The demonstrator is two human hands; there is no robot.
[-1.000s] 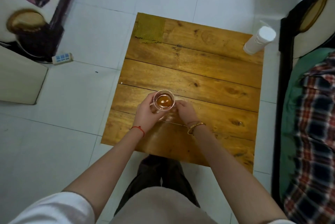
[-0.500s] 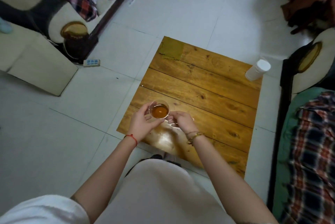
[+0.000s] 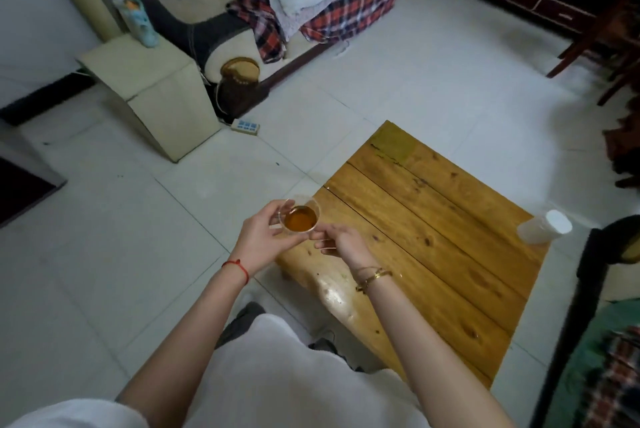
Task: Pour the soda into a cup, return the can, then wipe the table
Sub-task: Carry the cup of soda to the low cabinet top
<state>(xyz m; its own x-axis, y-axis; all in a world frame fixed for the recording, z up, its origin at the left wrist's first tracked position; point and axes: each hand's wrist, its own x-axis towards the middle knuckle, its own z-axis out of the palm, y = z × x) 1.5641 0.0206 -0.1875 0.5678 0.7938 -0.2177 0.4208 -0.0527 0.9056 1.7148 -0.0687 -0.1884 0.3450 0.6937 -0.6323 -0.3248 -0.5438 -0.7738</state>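
Hands meet at the table's near-left edge. Left hand (image 3: pixel 258 240) curls round a clear cup (image 3: pixel 300 218) of amber soda, held upright above that edge; right hand (image 3: pixel 341 243) pinches its rim from the other side. Wooden table (image 3: pixel 433 219) beyond lies bare to a white can (image 3: pixel 544 227) at its far-right edge. Tiled floor (image 3: pixel 398 81) runs open to the sofa (image 3: pixel 277 4).
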